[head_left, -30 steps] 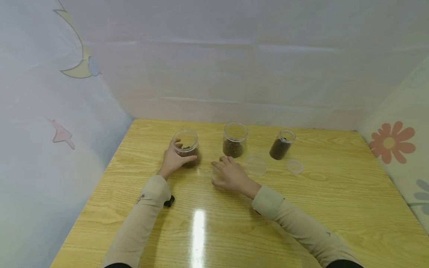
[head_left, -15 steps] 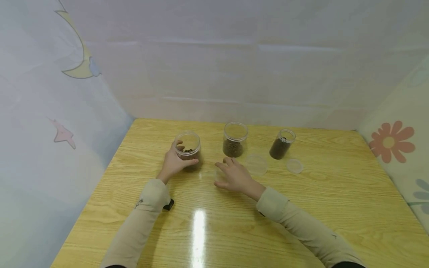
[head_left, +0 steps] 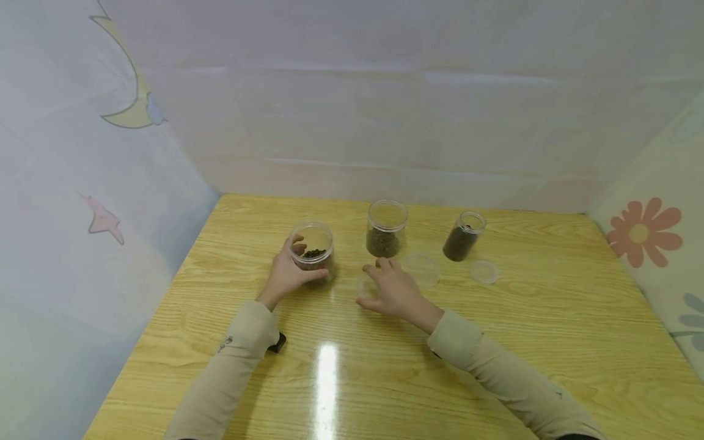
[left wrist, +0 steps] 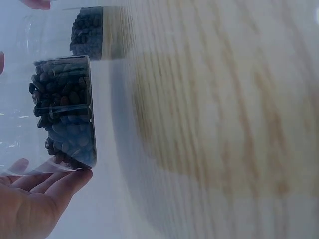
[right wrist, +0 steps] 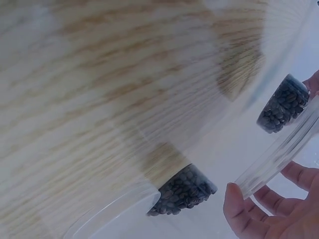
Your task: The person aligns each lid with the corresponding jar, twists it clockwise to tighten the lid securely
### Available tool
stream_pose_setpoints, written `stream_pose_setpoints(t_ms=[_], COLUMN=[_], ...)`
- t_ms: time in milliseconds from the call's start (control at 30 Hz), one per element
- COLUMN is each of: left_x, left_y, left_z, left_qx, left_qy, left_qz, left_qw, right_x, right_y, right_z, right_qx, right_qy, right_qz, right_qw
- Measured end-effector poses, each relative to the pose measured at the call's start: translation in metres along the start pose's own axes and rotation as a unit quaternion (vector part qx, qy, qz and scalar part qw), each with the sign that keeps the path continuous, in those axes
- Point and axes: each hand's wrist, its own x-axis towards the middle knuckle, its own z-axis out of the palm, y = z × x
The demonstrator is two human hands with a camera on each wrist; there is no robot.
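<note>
My left hand (head_left: 286,274) grips a clear jar (head_left: 323,267) partly filled with dark coffee beans, its thumb along the near side and its fingers round the far side. The jar's top is uncovered. In the left wrist view the fingertips lie against the jar (left wrist: 65,114) near its base, beside the beans. To the right, my right hand (head_left: 397,292) pinches a clear round lid (right wrist: 284,149) by the edge between thumb and fingers. That lid is tilted and shows only faintly in the head view. A gap lies between lid and jar.
A second uncovered jar of beans (head_left: 383,241) stands behind the right hand, and a narrower one (head_left: 459,243) is farther right. One clear lid (head_left: 422,271) lies before each; the smaller lid (head_left: 484,272) is at right. Printed cloth walls (head_left: 385,134) border the wooden table (head_left: 522,342).
The left hand has brought its jar slightly nearer and to the right. My right hand has shifted a little rightward with the lid. The other jars and lids stay in place.
</note>
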Motion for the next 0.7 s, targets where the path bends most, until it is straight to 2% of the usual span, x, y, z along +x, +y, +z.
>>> stream_pose_setpoints(t_ms=[133, 467, 700], left_x=[-0.004, -0.011, -0.019], left_y=[0.002, 0.001, 0.006], left_z=[0.002, 0.008, 0.012], left_qx=[-0.002, 0.032, 0.054], left_qy=[0.0, 0.009, 0.003], left_qz=[0.009, 0.038, 0.057], left_qw=[1.0, 0.9987, 0.9969], right_x=[-0.002, -0.011, -0.018], right_y=[0.0, 0.003, 0.003], right_z=[-0.001, -0.003, -0.006], right_qx=[-0.003, -0.017, -0.011], right_qy=[-0.002, 0.02, 0.021], right_qz=[0.012, 0.016, 0.035], right_qw=[0.9999, 0.9995, 0.9991])
